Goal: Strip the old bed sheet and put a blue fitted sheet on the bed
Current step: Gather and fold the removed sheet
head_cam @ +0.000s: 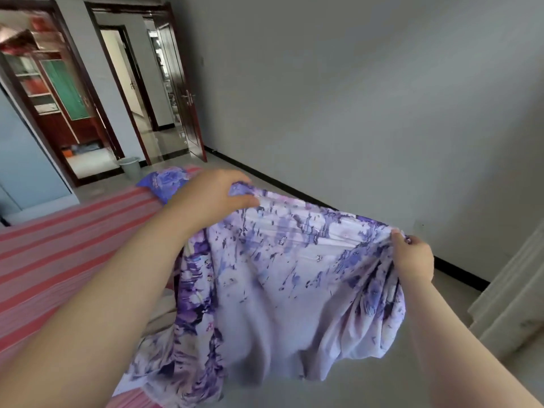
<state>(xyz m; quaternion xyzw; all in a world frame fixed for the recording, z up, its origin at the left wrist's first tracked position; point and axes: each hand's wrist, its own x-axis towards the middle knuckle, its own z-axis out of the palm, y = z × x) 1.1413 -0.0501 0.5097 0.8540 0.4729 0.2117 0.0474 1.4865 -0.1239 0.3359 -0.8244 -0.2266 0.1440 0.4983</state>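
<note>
Both hands pinch the purple-and-white floral cotton sheet (282, 278) by its gathered top edge, left hand (206, 198) and right hand (413, 257) apart, beside the red-striped mattress (59, 254); likely risk: hanging folds drag on the floor or snag the bed corner, pulling fabric from either grip

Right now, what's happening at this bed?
A person is holding up a purple-and-white floral sheet beside the bed. The left hand grips its upper edge on one side, the right hand pinches a bunched part on the other, and the fabric hangs between them over the floor. The bed shows a red-and-white striped surface, with a bit of the same floral fabric at its far corner. No blue fitted sheet is in view.
</note>
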